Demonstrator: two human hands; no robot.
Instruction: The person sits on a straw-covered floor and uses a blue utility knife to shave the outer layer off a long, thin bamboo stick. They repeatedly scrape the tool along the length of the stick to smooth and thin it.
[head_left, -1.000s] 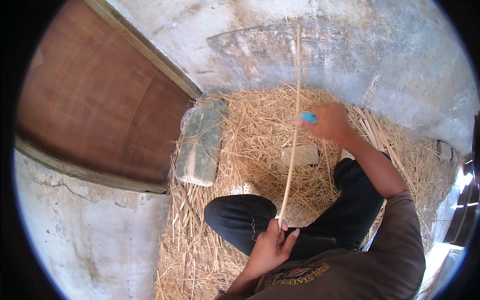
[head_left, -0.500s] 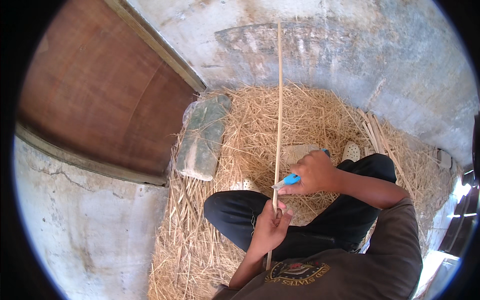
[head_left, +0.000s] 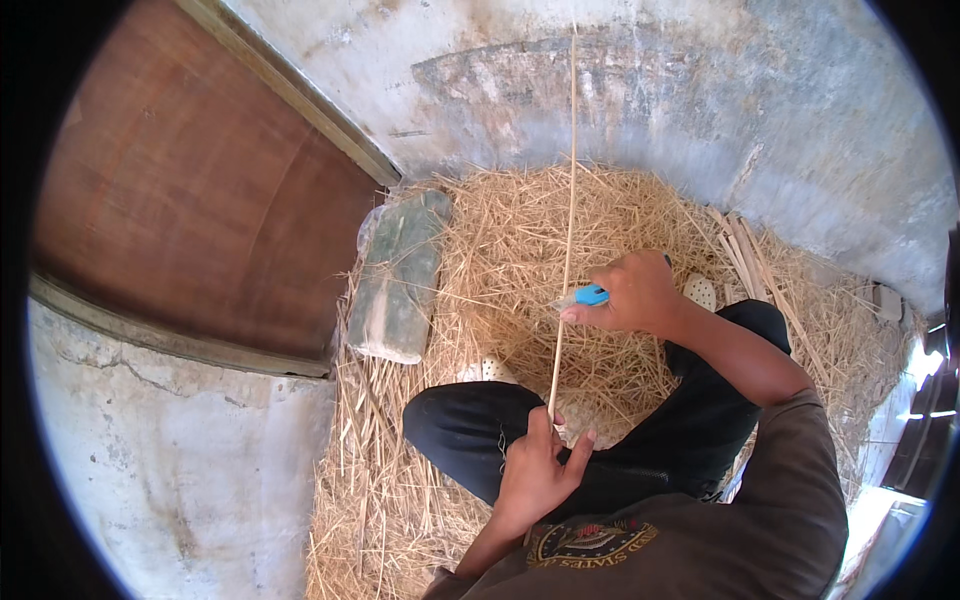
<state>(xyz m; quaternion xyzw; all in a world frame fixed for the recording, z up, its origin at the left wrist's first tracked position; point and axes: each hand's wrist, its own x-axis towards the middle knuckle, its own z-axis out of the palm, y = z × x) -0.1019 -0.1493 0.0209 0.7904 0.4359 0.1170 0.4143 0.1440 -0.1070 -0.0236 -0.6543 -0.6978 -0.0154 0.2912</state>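
A long, thin bamboo strip [head_left: 570, 215] runs away from me, its far end showing against the wall. Near its close end my left hand [head_left: 540, 472] is closed around it, above my lap. My right hand [head_left: 637, 290] grips a utility knife [head_left: 591, 295] with a blue front part; most of its handle is hidden in the fist. The blade touches or nearly touches the strip, some way beyond my left hand.
Pale shavings [head_left: 520, 230] cover the floor around my crossed legs. A greenish stone block [head_left: 400, 280] lies at left, beside a brown door panel [head_left: 210, 190]. Several loose strips [head_left: 745, 260] lie at right, near a cream clog [head_left: 700, 291]. A stained wall [head_left: 640, 100] rises behind.
My right hand with the utility knife has moved away from me along the bamboo strip, widening the distance from my left hand. The strip's far end has tipped slightly right.
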